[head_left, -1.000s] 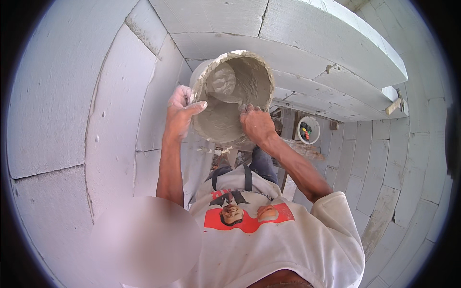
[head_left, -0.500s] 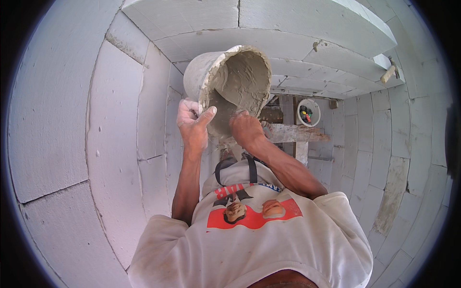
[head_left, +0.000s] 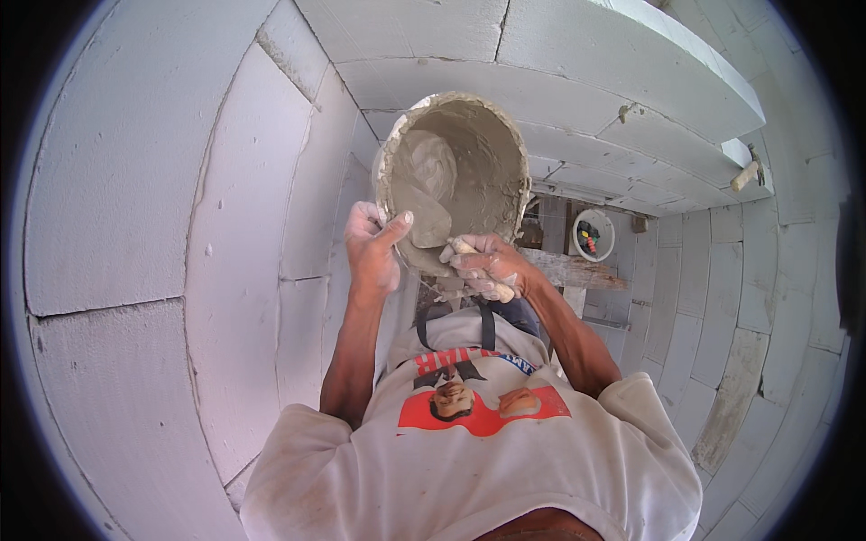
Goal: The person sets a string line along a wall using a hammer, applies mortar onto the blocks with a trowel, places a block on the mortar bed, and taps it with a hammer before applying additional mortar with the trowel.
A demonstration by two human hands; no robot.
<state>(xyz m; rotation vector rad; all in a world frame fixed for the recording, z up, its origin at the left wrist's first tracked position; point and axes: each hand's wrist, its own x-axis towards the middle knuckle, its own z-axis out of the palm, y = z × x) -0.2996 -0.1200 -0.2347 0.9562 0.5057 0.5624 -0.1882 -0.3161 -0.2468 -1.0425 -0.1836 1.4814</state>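
A bucket point(head_left: 386, 167) is tipped towards me, its rim and inside caked with wet grey mortar point(head_left: 492, 171). My left hand point(head_left: 373, 248) grips the near left part of the rim, thumb over the edge. In my right hand point(head_left: 494, 263) is a trowel point(head_left: 426, 219), fingers wrapped around its pale wooden handle at the near right of the rim. The trowel's blade lies inside the bucket, coated with mortar. Both hands are dusted with grey.
Light block walls rise on the left point(head_left: 239, 225) and right. Ahead, a block ledge point(head_left: 622, 54) carries a hammer point(head_left: 747, 176) at its right end. Below stand a white bucket point(head_left: 606, 225) holding small items and a rough wooden plank point(head_left: 577, 270).
My right hand has drawn back towards me and turned, bringing the trowel's handle and blade into sight. The bucket, held by my left hand, shows slightly further right and more of its inside.
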